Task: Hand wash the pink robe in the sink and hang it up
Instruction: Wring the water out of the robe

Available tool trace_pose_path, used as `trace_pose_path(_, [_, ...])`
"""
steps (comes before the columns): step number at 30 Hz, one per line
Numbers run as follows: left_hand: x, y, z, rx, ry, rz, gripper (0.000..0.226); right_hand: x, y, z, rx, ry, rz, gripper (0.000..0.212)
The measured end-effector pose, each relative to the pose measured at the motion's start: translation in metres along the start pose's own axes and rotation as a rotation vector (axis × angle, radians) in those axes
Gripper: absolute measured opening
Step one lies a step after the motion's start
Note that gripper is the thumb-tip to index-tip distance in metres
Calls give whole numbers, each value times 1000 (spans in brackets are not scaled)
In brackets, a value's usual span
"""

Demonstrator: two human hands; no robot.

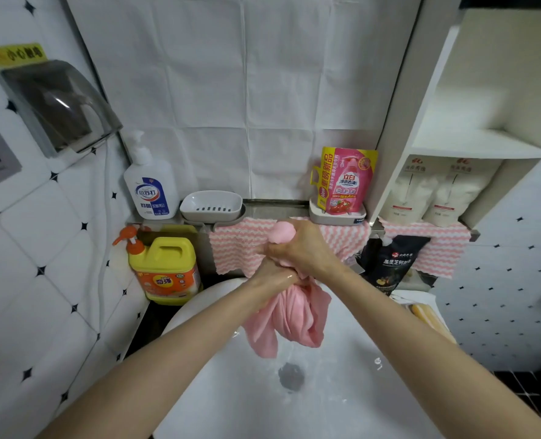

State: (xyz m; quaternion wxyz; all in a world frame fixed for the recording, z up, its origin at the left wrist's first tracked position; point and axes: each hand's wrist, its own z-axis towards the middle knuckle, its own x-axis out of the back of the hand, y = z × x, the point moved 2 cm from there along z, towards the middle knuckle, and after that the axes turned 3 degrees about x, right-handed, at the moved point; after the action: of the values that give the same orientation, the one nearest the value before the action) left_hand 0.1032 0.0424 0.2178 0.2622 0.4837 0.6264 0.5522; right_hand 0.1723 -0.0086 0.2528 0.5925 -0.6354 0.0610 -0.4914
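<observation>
The person is wringing the pink robe [294, 315] above the white sink [351, 403], and both hands are closing tightly round it. The right hand [305, 248] is gripping the upper part of the bunched cloth, with a rounded knob of pink bulging out above its fingers. The left hand [273, 275] is clamping the twist just beneath, the 2 hands touching. Below them the rest of the robe is hanging in loose folds, its lowest corner dangling over the basin, a little up and left of the drain [291, 376].

By my reading, this is the squeezing-out step, with hanging up not yet begun. To do it well, the 2 hands should be turning in opposite directions while staying over the middle of the basin, so that the run-off is falling towards the drain and not onto the yellow detergent jug [164, 270] or the striped cloths [234, 248] hanging behind. Only the top of the bundle is being squeezed now, so the grip should be working down section by section until the hanging folds are wrung too. Thin cloth like this is likely to be slipping when wet, so short firm twists are suiting it better than 1 hard wrench, which may be straining seams.
</observation>
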Motion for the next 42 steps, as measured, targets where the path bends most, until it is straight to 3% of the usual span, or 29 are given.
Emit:
trace_pose_path(2, [-8, 4, 3, 7, 42, 96, 19, -2, 3, 0, -60, 129, 58, 22])
trace_pose_path(4, [-14, 8, 3, 15, -22, 129, 19, 0, 6, 0, -121, 217, 199, 19])
trace_pose_path(8, [-13, -5, -2, -7, -82, 204, 40, -6, 14, -2, -210, 304, 379, 36])
trace_pose_path(9, [-13, -10, -2, -36, -44, 228, 40, -8, 16, -3, -229, 300, 402, 39])
trace_pose_path(12, [-19, -11, -2, -89, 129, 265, 9, -14, 18, -4, -264, 338, 505, 41])
trace_pose_path(15, [-19, -11, -2, -103, 276, 274, 31, -13, 16, -2, -298, 399, 578, 34])
trace_pose_path(18, [-17, -13, -2, -117, 389, 421, 38, -13, 14, 2, -349, 428, 675, 22])
trace_pose_path(25, [-21, -9, -14, -242, 525, 367, 57, -27, 17, 13, -455, 553, 1153, 38])
trace_pose_path(29, [-23, -8, -11, -237, 542, 375, 55, -26, 15, 11, -469, 579, 1177, 38])
trace_pose_path(31, [-23, -6, -8, -192, 510, 318, 53, -17, 14, 9, -428, 504, 1007, 32])
trace_pose_path(33, [-17, -6, -2, -150, 469, 213, 52, -9, 13, 8, -304, 272, 817, 26])
trace_pose_path(35, [-9, -4, 3, -122, 420, 94, 37, -2, 16, 8, -148, -15, 774, 26])
trace_pose_path(37, [-1, 2, 4, -103, 365, -29, 15, 5, 26, 5, -93, -267, 672, 68])
trace_pose_path(39, [7, 7, 4, -122, 306, -220, 17, 10, 34, -6, -105, -417, 534, 99])
trace_pose_path(42, [9, 18, 2, -103, 246, -419, 36, 9, 40, -23, -179, -535, 584, 102])
